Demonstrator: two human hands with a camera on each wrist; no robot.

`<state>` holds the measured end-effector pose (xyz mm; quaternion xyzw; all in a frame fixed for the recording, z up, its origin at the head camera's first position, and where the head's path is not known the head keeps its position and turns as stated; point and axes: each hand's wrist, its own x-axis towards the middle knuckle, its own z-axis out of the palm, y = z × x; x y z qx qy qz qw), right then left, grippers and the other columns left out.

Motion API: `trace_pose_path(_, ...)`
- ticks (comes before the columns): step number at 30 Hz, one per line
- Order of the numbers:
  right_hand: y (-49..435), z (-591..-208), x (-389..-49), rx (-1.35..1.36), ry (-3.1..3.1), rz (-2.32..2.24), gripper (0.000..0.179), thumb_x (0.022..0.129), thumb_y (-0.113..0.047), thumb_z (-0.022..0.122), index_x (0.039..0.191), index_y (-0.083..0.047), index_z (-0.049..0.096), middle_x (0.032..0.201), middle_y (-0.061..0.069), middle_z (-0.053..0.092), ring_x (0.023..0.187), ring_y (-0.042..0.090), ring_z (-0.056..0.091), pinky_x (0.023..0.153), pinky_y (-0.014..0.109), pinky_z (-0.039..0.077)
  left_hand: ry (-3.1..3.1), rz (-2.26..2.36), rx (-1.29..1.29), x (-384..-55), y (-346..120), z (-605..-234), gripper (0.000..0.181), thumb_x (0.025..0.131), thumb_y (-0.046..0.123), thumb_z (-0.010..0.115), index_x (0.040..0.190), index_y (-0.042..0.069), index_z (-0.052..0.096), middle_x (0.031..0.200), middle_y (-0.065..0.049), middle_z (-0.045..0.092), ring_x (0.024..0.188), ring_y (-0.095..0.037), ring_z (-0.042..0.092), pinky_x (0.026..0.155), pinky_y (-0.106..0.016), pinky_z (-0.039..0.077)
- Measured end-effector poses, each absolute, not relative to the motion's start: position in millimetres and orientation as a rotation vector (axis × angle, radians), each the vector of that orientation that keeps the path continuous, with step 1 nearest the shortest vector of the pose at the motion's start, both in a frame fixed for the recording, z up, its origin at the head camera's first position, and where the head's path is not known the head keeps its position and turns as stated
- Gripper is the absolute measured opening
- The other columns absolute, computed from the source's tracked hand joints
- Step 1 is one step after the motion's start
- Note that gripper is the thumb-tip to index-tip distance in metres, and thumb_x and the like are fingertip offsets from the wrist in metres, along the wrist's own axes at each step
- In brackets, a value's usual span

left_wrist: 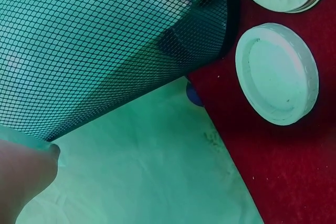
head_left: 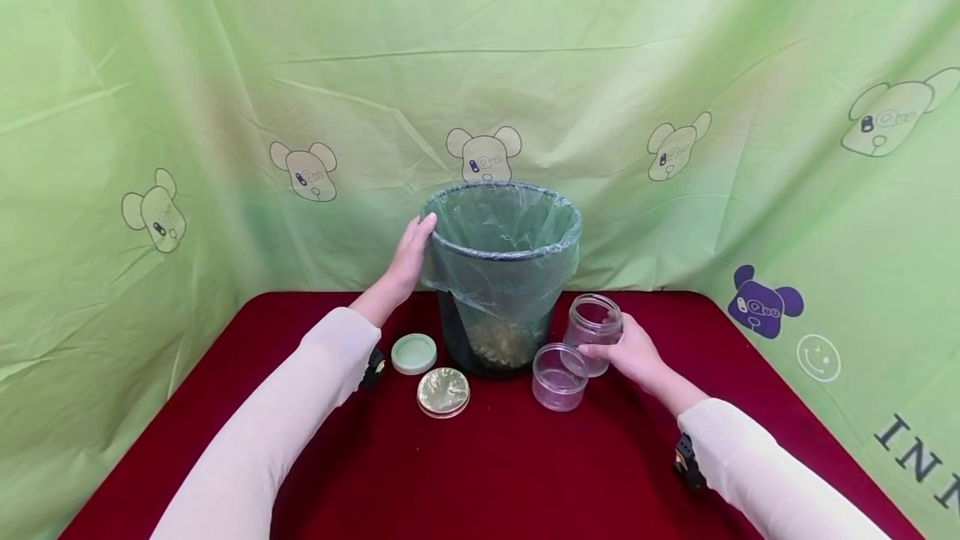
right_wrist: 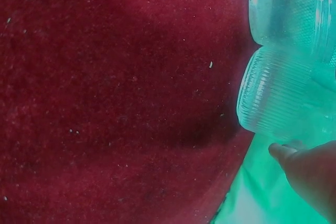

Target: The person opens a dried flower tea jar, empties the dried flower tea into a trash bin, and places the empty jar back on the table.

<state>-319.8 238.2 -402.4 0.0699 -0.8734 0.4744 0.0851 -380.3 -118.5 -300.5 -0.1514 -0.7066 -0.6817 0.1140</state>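
Observation:
A black mesh trash can (head_left: 501, 348) lined with a translucent bag (head_left: 502, 273) stands upright at the table's far side. My left hand (head_left: 408, 252) touches its left side near the rim; some of its fingers are hidden. In the left wrist view, part of that hand (left_wrist: 26, 174) shows beside the mesh. With the thumb in front, my right hand (head_left: 633, 348) holds the taller clear jar (head_left: 588, 327) by its right side. This jar is ribbed and lidless in the right wrist view (right_wrist: 275, 90). A shorter, lidless clear jar (head_left: 558, 386) stands against it at the left.
Left of the can's base lies a pale green lid (head_left: 414, 352). A gold-toned round lid (head_left: 443, 392) is nearer the front, with another edge visible beneath it. Dark red cloth (head_left: 487, 473) covers the table, and a green printed curtain (head_left: 480, 48) hangs behind and beside it.

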Motion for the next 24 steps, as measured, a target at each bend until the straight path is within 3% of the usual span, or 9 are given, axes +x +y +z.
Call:
trace_pose_path(6,242.4,-388.6,-322.9,0.249,-2.577,1.501,0.082,0.077,-0.014,0.082,0.139,0.013,0.034,0.132,0.033,0.048,0.123,0.042,0.047,0.103,0.049,0.036,-2.075,-1.961,-0.428,-381.1,-122.4,-295.7,0.064,0.101,0.041,0.040,0.148,-0.002,0.030,0.151,-0.018,0.033,0.139,-0.026,0.028,0.113,-0.039,0.021)
trace_pose_path(11,248.1,-372.5,-325.4,0.272,-2.532,1.705,0.094,0.083,-0.011,0.076,0.147,0.013,0.013,0.148,0.035,0.027,0.138,0.044,0.026,0.110,0.050,0.027,-2.038,-1.960,-0.404,-384.4,-128.1,-293.9,0.063,0.102,0.037,0.041,0.147,-0.006,0.029,0.148,-0.021,0.035,0.136,-0.030,0.033,0.110,-0.043,0.029)
trace_pose_path(16,255.7,-358.8,-327.4,0.280,-2.518,1.740,0.092,0.086,-0.013,0.073,0.149,0.011,0.010,0.150,0.032,0.025,0.140,0.043,0.022,0.111,0.050,0.025,-2.033,-1.949,-0.403,-385.1,-138.5,-294.8,0.065,0.102,0.036,0.042,0.147,-0.009,0.026,0.149,-0.023,0.034,0.137,-0.031,0.033,0.109,-0.045,0.031)
trace_pose_path(24,272.9,-331.7,-327.9,0.296,-2.486,1.669,0.086,0.092,-0.021,0.068,0.150,0.009,0.012,0.151,0.030,0.026,0.140,0.040,0.024,0.111,0.051,0.024,-2.174,-1.861,-0.388,-377.1,-163.6,-298.8,0.066,0.101,0.037,0.045,0.149,-0.004,0.028,0.150,-0.022,0.033,0.137,-0.032,0.034,0.110,-0.042,0.030)
